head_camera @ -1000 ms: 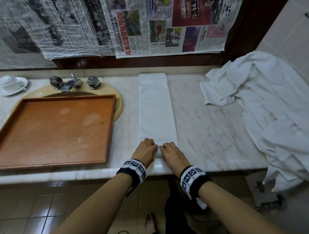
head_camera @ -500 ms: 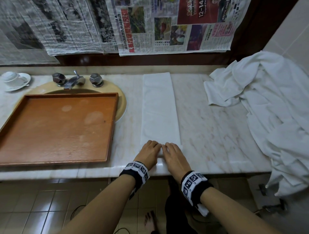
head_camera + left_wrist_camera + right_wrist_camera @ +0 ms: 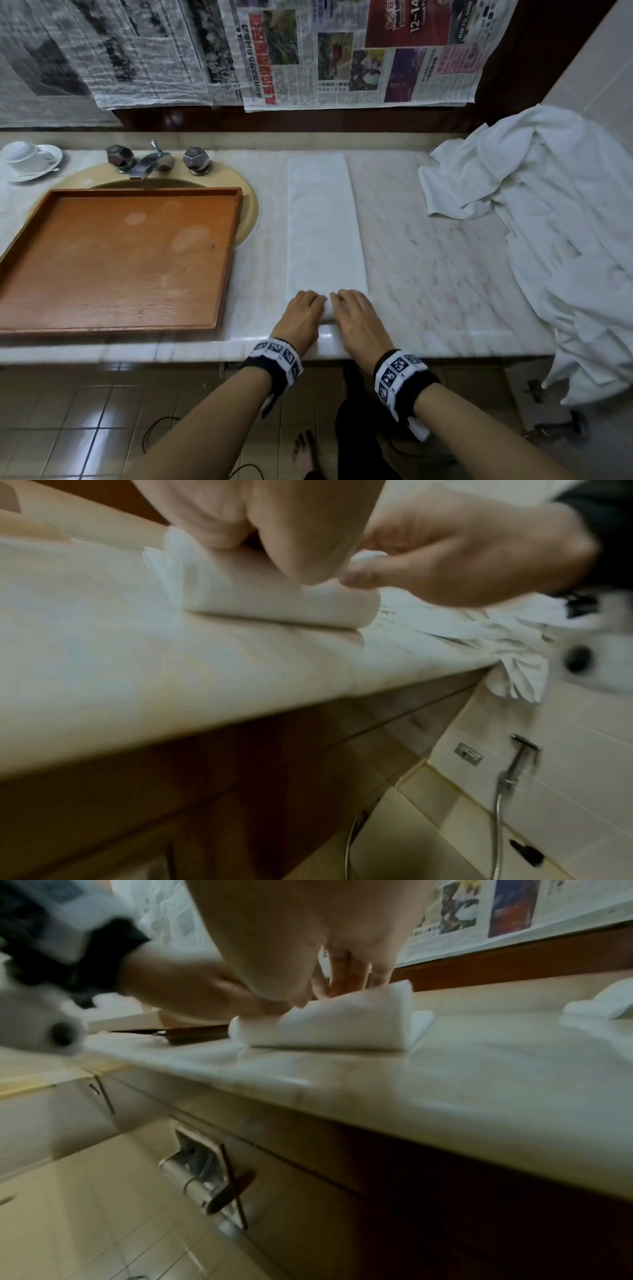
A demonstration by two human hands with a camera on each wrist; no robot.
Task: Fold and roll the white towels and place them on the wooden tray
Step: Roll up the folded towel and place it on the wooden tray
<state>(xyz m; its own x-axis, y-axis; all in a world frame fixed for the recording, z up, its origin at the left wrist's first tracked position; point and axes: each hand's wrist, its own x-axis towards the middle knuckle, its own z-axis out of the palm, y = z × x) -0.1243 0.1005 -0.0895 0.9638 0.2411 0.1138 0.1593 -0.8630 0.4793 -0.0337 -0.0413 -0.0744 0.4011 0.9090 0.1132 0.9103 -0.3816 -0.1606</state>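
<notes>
A white towel (image 3: 323, 222) folded into a long narrow strip lies on the marble counter (image 3: 428, 274), running away from me. Its near end is turned up into a small roll (image 3: 267, 601) (image 3: 342, 1023). My left hand (image 3: 305, 310) (image 3: 274, 534) and right hand (image 3: 352, 308) (image 3: 308, 934) sit side by side on that roll, fingers curled over it and thumbs behind. The wooden tray (image 3: 113, 260) stands to the left, over the sink, with nothing in it. A heap of loose white towels (image 3: 555, 212) lies at the right end of the counter.
A faucet with two knobs (image 3: 150, 161) stands behind the tray. An upturned cup on a saucer (image 3: 27, 159) is at the far left. Newspapers (image 3: 342, 51) cover the wall behind. The counter's front edge is just under my wrists; tiled floor lies below.
Both hands stay on the towel's near end and have crept a little forward, turning the end over into a roll. The tray and the heap have not moved.
</notes>
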